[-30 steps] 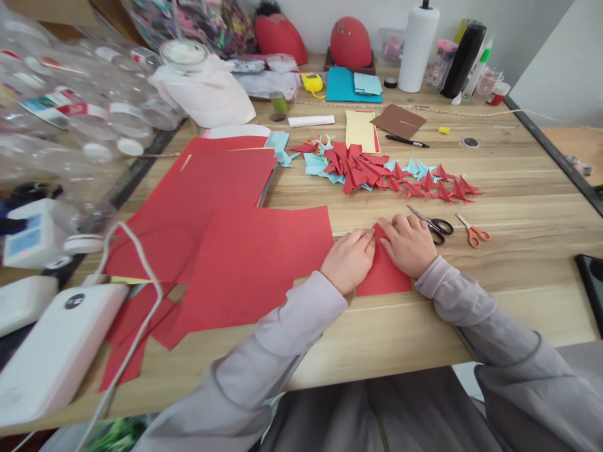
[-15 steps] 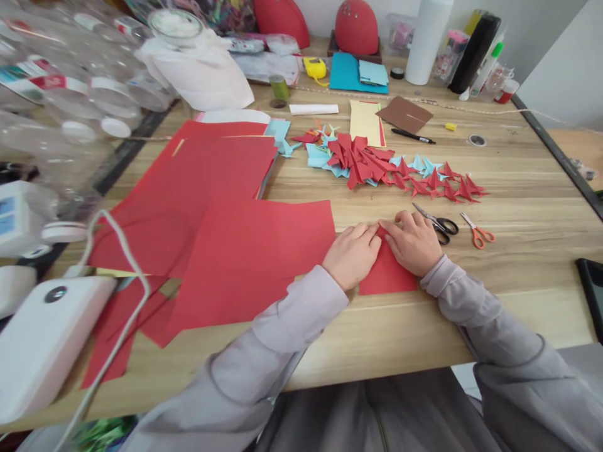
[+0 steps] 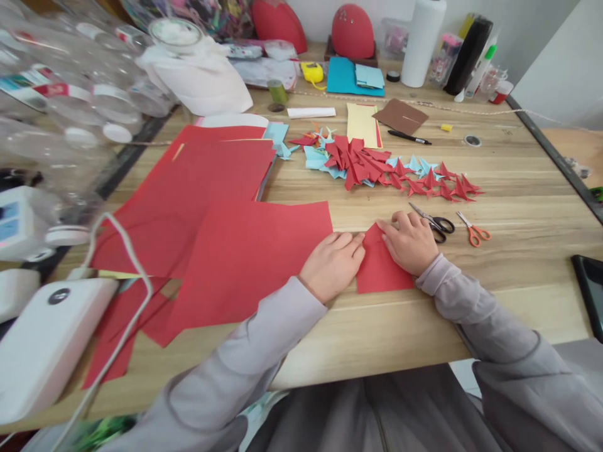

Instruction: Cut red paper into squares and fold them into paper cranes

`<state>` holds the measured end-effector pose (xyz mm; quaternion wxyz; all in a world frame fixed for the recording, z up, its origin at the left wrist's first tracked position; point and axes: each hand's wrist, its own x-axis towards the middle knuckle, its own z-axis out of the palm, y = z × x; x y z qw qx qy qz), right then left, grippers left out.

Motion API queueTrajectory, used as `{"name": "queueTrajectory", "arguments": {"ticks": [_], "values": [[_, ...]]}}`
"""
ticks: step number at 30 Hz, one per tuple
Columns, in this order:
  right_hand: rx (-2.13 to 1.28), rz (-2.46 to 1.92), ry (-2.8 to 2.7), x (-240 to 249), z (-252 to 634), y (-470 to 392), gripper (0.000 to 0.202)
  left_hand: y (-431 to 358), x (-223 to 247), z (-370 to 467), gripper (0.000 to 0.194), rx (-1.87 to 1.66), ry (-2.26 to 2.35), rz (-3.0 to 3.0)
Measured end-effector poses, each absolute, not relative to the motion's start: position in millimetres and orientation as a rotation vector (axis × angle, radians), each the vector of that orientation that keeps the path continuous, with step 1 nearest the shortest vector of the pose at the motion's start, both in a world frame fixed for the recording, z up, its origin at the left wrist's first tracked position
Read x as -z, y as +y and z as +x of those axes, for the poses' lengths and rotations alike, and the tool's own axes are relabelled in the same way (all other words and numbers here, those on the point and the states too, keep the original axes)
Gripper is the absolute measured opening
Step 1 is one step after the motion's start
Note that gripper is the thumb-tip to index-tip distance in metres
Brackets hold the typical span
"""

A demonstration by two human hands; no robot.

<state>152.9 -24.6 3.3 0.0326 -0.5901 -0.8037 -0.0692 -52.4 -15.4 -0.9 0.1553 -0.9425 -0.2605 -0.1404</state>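
A small red paper [image 3: 380, 270] with a pointed top lies on the wooden table between my hands. My left hand [image 3: 333, 265] rests flat at its upper left edge, fingers together and fingertips on the paper. My right hand [image 3: 409, 242] presses on the upper right part, with its thumb and fingertips near the top point. Large red sheets [image 3: 264, 251] lie to the left, close to my left hand. Black-handled scissors [image 3: 440, 225] are just beyond my right hand, and orange-handled scissors [image 3: 475, 233] lie further right.
Folded red paper pieces [image 3: 358, 162] and light blue ones lie behind my hands. A white power bank [image 3: 51, 345] with a cable is at the left, near plastic bottles [image 3: 113, 103]. A black phone [image 3: 591, 292] sits at the right edge.
My left hand has slid left and slightly down from the top point, uncovering more of the small red paper. My right hand has barely moved on the paper.
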Motion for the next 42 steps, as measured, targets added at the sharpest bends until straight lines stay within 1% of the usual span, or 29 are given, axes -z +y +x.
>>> {"name": "queueTrajectory", "arguments": {"ticks": [6, 16, 26, 36, 42], "values": [[0.177, -1.808, -2.440, -1.9, 154.0, -23.8, 0.040, -9.9, -2.8, -41.5, 0.021, 0.440, -0.767, -2.682], [0.117, -1.790, -2.399, -0.1, 155.5, -22.8, 0.041, 1.9, 10.9, -41.4, 0.031, 0.516, -0.631, -2.714], [0.126, -1.752, -2.424, -1.0, 157.1, -22.9, 0.040, 2.8, 14.0, -44.6, 0.033, 0.590, -0.648, -2.771], [0.141, -1.758, -2.437, -1.5, 156.8, -23.0, 0.042, 2.3, 10.8, -45.8, 0.029, 0.552, -0.658, -2.738], [0.132, -1.762, -2.463, -3.0, 155.8, -23.7, 0.042, 0.7, 11.0, -45.1, 0.033, 0.534, -0.715, -2.776]]}}
